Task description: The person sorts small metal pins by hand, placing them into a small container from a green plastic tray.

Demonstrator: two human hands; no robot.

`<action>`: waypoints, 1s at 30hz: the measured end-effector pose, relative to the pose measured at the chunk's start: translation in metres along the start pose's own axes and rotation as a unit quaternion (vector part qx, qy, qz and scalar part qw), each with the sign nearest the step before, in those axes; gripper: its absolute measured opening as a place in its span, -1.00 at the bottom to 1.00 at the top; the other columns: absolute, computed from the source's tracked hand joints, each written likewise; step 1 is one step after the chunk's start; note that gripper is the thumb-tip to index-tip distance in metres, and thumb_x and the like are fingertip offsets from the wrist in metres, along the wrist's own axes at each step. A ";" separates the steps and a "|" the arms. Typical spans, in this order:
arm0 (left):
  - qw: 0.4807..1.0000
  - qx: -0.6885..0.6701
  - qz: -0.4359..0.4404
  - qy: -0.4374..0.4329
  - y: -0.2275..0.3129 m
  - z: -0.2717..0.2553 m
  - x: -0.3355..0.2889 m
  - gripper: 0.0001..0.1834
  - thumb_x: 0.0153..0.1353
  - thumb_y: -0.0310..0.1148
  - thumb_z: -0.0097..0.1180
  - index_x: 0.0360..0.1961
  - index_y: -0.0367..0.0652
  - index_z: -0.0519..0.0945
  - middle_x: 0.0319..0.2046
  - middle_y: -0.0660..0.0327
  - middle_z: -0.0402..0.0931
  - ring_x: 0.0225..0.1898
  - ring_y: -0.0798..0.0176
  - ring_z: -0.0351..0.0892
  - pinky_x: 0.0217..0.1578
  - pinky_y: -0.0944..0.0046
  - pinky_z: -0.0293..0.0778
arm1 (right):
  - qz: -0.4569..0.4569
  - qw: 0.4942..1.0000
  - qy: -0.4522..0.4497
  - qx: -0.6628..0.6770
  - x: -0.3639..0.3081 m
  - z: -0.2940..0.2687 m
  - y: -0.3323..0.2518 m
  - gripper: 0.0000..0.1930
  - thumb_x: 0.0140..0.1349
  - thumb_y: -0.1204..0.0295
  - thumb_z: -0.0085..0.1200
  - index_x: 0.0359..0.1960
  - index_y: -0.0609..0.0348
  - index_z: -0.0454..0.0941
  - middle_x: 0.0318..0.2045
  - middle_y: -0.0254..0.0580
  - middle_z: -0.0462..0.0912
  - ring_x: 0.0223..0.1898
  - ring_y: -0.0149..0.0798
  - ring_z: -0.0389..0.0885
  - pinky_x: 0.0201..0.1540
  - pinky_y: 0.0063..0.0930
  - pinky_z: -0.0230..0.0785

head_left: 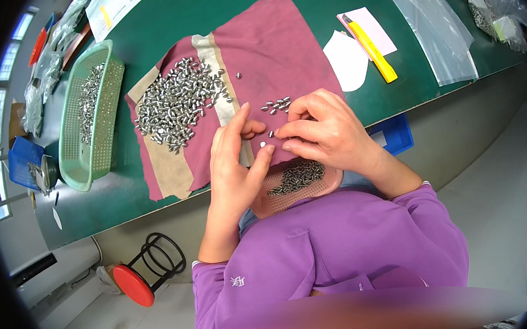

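Observation:
Over the near part of a maroon cloth point(265, 34), my two hands face each other. My left hand point(229, 158) is open, thumb and forefinger apart; a small bright metal piece point(263, 144) is at its thumb tip. My right hand point(329, 128) has bent fingers, with forefinger and thumb tips apart. Its forefinger tip is at another small metal cylinder point(271, 134); whether they touch is hard to tell. Just beyond the right hand lies a small group of the same cylinders point(277, 106). A large heap of metal cylinders point(178, 100) covers the cloth's left side, and a single cylinder point(238, 75) lies farther off.
Below my hands, at my lap, a pink basket point(263, 204) holds more metal pieces. A green basket point(68, 136) of parts stands left. A yellow cutter knife point(371, 48) lies right on papers; plastic bags point(428, 21) lie beyond. A red stool point(134, 285) stands on the floor.

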State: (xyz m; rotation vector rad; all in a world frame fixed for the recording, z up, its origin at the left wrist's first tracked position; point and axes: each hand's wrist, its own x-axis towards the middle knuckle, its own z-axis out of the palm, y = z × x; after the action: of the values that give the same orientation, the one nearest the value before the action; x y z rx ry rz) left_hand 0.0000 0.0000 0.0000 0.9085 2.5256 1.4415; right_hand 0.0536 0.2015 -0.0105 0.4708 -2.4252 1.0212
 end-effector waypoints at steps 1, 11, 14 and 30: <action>1.000 0.013 0.017 0.013 0.000 0.004 0.002 -0.24 0.01 -0.56 0.34 0.31 -0.20 0.39 -0.21 0.18 0.63 -0.13 0.16 0.54 0.03 0.16 0.42 | 0.007 1.000 0.006 0.000 0.000 0.000 0.000 -0.72 -0.09 0.42 0.41 -0.27 0.02 0.72 -0.29 -0.33 0.53 -0.28 -0.23 0.48 -0.21 -0.31 0.35; 0.998 0.053 0.032 0.027 0.000 0.009 0.000 -0.25 -0.02 -0.68 0.29 0.29 -0.20 0.42 -0.31 0.28 0.57 -0.16 0.28 0.49 0.02 0.24 0.39 | 0.015 1.000 0.001 0.022 0.003 -0.005 -0.001 -0.68 -0.11 0.36 0.41 -0.25 0.04 0.70 -0.27 -0.33 0.53 -0.26 -0.21 0.47 -0.19 -0.32 0.35; 0.998 0.050 0.037 0.025 -0.001 0.009 0.000 -0.24 -0.03 -0.70 0.27 0.29 -0.21 0.42 -0.34 0.29 0.53 -0.17 0.29 0.48 0.03 0.26 0.38 | 0.031 0.999 -0.012 0.013 0.002 -0.005 -0.001 -0.67 -0.11 0.34 0.41 -0.23 0.04 0.70 -0.26 -0.33 0.53 -0.25 -0.20 0.47 -0.17 -0.32 0.35; 0.996 0.075 0.052 0.008 0.002 -0.008 -0.008 -0.15 -0.12 -0.71 0.33 0.31 -0.22 0.39 -0.25 0.21 0.58 -0.11 0.25 0.53 -0.02 0.22 0.45 | 0.012 0.999 -0.031 -0.022 0.005 -0.004 0.001 -0.82 0.02 0.38 0.35 -0.31 0.04 0.69 -0.31 -0.33 0.53 -0.32 -0.24 0.48 -0.23 -0.33 0.37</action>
State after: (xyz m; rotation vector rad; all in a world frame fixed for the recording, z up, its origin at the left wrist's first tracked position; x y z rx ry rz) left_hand 0.0045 -0.0091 0.0046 1.0718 2.6659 1.3038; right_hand 0.0504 0.2043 -0.0057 0.4651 -2.5089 0.9744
